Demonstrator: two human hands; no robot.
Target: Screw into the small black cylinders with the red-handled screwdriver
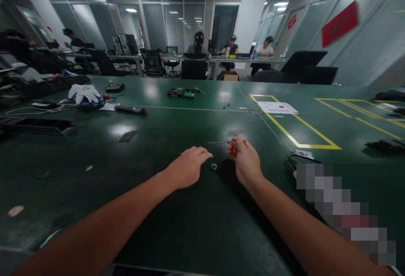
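Note:
My left hand (187,167) rests low over the green table (158,208), its fingers curled together and pointing right. My right hand (244,160) is closed in a pinch on a thin rod-like tool (221,142) that sticks out to the left. A small round metal part (214,166) lies on the table between the two hands, just right of my left fingertips.
A circuit board (183,93) lies at the table's far middle. White gloves (84,94), a dark pen-like tool (130,109) and cables lie at far left, black trays (38,126) at left. Yellow tape outlines (294,132) and a white sheet (276,107) lie at right. Several people sit at the desks behind.

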